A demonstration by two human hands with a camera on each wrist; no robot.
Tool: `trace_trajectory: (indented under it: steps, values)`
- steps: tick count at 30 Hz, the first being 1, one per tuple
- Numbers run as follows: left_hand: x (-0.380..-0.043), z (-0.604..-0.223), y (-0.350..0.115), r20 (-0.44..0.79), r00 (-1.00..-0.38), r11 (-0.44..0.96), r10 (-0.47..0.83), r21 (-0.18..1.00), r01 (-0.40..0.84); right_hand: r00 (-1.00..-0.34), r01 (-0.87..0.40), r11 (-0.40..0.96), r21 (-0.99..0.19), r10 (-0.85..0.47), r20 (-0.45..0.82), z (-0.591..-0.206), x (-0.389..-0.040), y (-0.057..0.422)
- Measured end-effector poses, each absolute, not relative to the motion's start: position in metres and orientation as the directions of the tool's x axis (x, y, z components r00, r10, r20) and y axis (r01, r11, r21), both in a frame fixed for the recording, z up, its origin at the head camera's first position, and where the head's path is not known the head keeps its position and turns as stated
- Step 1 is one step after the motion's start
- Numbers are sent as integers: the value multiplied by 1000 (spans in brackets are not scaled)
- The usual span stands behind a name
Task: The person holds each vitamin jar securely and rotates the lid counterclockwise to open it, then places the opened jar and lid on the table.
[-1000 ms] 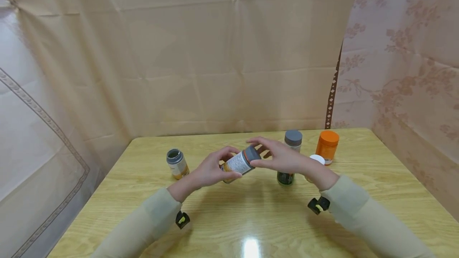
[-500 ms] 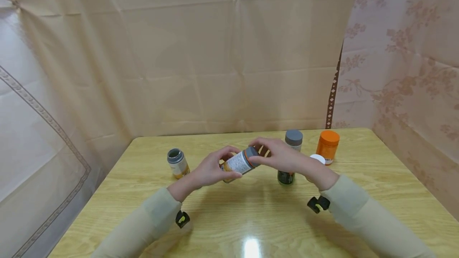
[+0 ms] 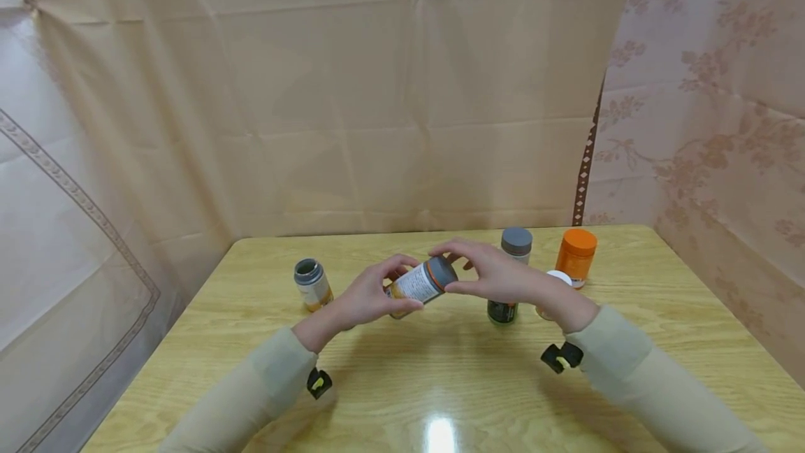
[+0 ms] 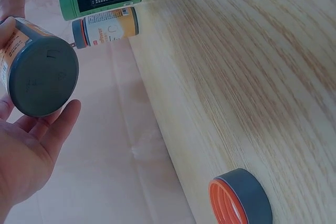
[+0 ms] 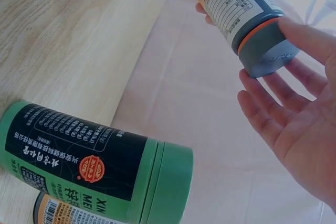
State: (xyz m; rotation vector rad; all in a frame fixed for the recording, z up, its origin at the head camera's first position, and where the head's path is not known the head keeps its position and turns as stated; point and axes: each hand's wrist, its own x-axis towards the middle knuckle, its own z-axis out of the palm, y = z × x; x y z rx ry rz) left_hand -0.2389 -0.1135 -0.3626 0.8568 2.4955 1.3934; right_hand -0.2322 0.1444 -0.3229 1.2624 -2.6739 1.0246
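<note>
My left hand (image 3: 371, 296) holds a supplement bottle (image 3: 418, 286) by its body, tilted above the table with its top toward the upper right. The bottle has a white and orange label and a grey cap (image 3: 443, 270) over an orange ring. My right hand (image 3: 497, 275) has thumb and fingertips around that cap, as the right wrist view also shows. In the left wrist view the bottle's dark base (image 4: 44, 76) faces the camera. At the left stands a similar bottle (image 3: 313, 285) with its mouth uncovered. A loose grey cap (image 4: 247, 195) with orange threads lies on the table.
On the right side stand a grey-capped bottle (image 3: 516, 243), a green and black bottle (image 5: 94, 161), an orange jar (image 3: 575, 259) and a white-capped container (image 3: 560, 277), partly behind my right wrist. The wooden table (image 3: 478, 390) ends at a beige curtain (image 3: 327, 124).
My right fingers closed farther over the cap half a second ago and now sit back toward its rim, spread wider. The bottle and left hand have barely moved.
</note>
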Motion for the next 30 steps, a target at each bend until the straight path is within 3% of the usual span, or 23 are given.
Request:
trace_trajectory:
  steps: [4, 17, 30]
  values:
    - [-239, -362, -114, 136, -824, 398, 550, 824, 402, -670, -699, 453, -554, -685, 286, -322, -232, 144]
    - [-236, -359, -114, 108, -828, 413, 550, 826, 383, -772, -545, 532, -648, -620, 139, -322, -233, 137]
    - [-235, -357, -113, 101, -836, 416, 539, 831, 368, -750, -576, 523, -628, -645, 150, -323, -234, 138]
